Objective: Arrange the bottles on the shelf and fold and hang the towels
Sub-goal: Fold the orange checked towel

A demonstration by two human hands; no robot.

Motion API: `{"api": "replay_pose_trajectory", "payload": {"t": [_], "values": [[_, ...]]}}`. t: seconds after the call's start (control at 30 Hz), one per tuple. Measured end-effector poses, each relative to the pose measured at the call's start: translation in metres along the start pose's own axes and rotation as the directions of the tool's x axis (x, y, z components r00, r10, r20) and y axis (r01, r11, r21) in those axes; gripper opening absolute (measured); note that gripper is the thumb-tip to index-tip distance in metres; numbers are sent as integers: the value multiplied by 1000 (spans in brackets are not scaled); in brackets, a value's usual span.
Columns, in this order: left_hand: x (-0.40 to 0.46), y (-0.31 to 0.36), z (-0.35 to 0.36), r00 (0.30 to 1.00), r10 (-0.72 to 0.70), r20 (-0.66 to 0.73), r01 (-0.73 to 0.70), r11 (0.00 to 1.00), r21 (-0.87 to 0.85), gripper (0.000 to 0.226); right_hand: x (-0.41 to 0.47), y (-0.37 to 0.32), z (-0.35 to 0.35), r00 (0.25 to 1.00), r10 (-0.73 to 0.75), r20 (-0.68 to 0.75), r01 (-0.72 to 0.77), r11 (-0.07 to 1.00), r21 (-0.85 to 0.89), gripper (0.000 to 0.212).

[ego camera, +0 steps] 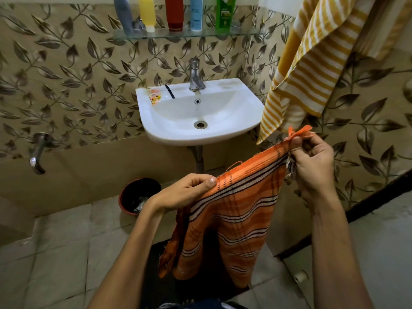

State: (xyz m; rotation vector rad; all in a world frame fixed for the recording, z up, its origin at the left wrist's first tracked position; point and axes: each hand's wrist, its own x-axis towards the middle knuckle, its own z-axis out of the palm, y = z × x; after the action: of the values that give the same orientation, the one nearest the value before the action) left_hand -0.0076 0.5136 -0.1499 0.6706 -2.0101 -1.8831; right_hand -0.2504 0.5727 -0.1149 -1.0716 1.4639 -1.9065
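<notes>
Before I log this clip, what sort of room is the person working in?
Most likely a small home bathroom: a white ceramic wall-hung basin with a chrome tap, a glass shelf carrying toiletry bottles, and a yellow-and-white striped towel hanging beside leaf-patterned wall tiles.

Both forearms are bare to the frame's lower edge, no sleeves, watch or rings showing; left hand (187,190) at 9 o'clock of right hand (314,161), short trimmed thumbnails

you see an orange towel (234,219) with black-and-white stripes, a yellow-and-white striped towel (307,70), a white sink (252,108), beige wall tiles (73,70) patterned with brown leaves, and grey (123,14), yellow (146,12), red (174,12), blue (196,13) and green (225,12) bottles.
</notes>
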Motion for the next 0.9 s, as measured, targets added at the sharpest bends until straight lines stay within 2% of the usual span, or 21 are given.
{"api": "replay_pose_trajectory", "payload": {"t": [0.07,0.13,0.17,0.23,0.27,0.33,0.37,0.4,0.43,0.47,0.6,0.73,0.9], "values": [[-2,3,-2,998,23,-51,-21,999,43,32,2,-3,-1,1000,8,-26,-9,999,-44,23],[0,4,-1,988,85,-133,-60,983,176,37,-1,-6,4,999,35,28,-33,996,-79,31],[2,6,1,979,127,-162,-84,966,246,39,-5,-8,10,992,77,100,-71,995,-65,33],[6,10,8,961,202,-190,-132,935,329,38,-18,-14,25,941,139,308,-98,985,-145,19],[6,13,11,954,230,-193,-154,927,343,35,-25,-16,32,891,175,420,-58,959,-276,16],[7,19,13,943,268,-198,-186,917,354,27,-36,-16,40,748,244,617,165,832,-530,41],[7,20,13,937,282,-207,-192,908,372,26,-40,-14,42,693,277,666,298,730,-614,48],[6,21,13,931,295,-214,-195,900,391,27,-41,-14,43,674,300,675,385,638,-667,47],[6,22,12,928,302,-218,-197,895,399,29,-40,-14,44,677,302,671,421,589,-690,45],[6,22,13,928,301,-219,-198,897,395,30,-38,-14,44,684,291,669,425,587,-690,43],[1,19,11,954,225,-198,-156,937,312,32,-32,-21,41,676,178,715,380,747,-546,37],[-8,15,5,985,103,-139,-81,985,155,37,-26,-32,26,786,71,614,253,869,-424,34],[-11,14,-3,984,101,-149,-70,977,200,39,-19,-36,3,863,79,499,196,858,-475,24]]}}
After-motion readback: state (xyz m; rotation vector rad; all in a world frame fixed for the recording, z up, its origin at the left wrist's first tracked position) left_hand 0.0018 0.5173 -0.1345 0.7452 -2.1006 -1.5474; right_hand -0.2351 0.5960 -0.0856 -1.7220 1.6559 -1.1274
